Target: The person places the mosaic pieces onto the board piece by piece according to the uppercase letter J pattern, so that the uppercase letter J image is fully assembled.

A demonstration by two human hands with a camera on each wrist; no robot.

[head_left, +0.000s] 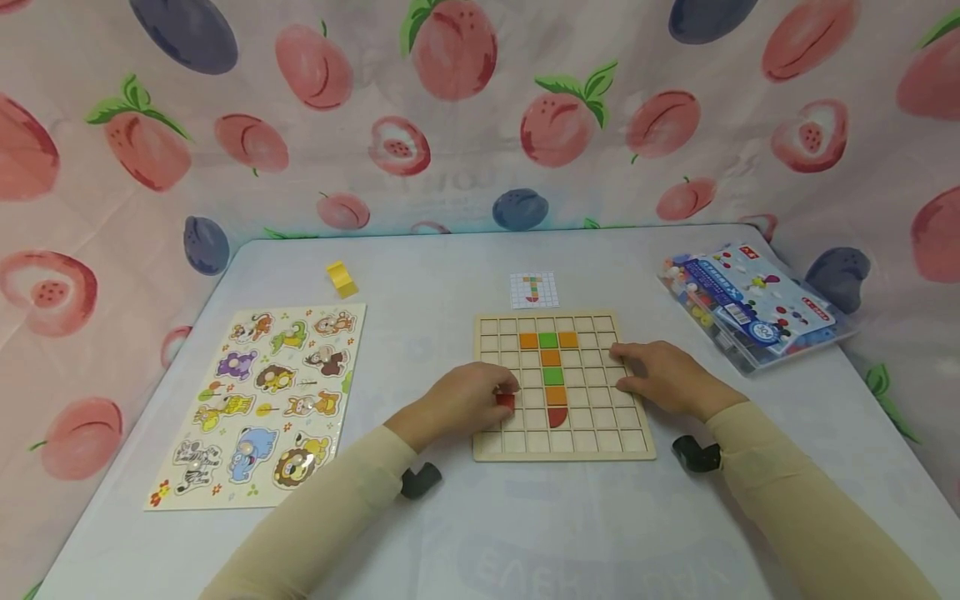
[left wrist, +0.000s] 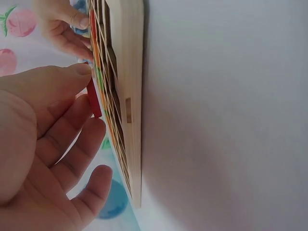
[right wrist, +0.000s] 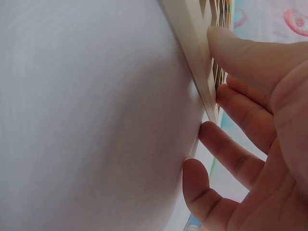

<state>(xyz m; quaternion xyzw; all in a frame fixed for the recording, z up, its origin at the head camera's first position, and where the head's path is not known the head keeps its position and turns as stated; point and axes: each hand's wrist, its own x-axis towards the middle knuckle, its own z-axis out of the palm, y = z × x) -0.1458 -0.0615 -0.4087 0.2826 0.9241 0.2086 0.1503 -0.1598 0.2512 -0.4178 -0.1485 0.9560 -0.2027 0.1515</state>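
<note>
A square wooden grid board [head_left: 600,417] lies on the table. Orange and green tiles form a T on it, ending below in a rounded red piece [head_left: 557,417]. Over the board's left columns, my left hand [head_left: 461,404] pinches a red tile [left wrist: 94,98] between thumb and fingers; in the left wrist view it appears just above the grid. At the right edge, my right hand [head_left: 671,379] touches the board with thumb and fingertips, fingers loosely bent and nothing held between them. Behind the board is a small pattern card [head_left: 544,300] with a similar coloured figure.
An animal puzzle board [head_left: 255,417] lies at the left, with a yellow block [head_left: 342,279] beyond its top edge. At the back right sits a clear plastic case [head_left: 750,304] with a printed cover and colourful pieces inside. A fruit-patterned cloth [head_left: 450,192] hangs behind the table.
</note>
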